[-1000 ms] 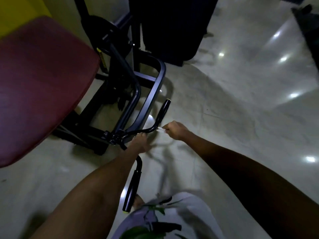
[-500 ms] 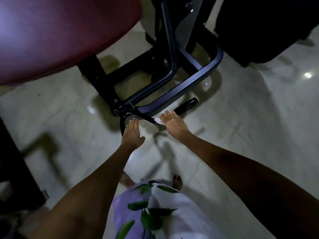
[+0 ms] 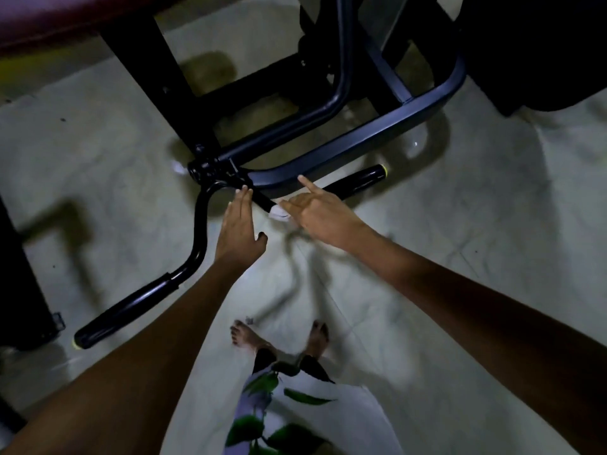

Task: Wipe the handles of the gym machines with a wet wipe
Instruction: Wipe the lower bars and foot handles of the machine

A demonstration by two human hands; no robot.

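Note:
A black curved handlebar hangs from the gym machine's frame, with one padded grip at the lower left and another grip at the right. My left hand is flat, its straight fingertips touching the bar's middle by the joint. My right hand pinches a small white wet wipe against the bar just right of the left hand, with its index finger pointing up.
The machine's dark blue tube frame curves behind the bar. A maroon seat pad is at the top left. A dark post stands at the left edge. My bare feet are on the pale glossy floor.
The view has tilted down and come closer to the bar. My left hand has flattened onto the bar's middle, and my right hand with the wipe has slid along the bar toward it.

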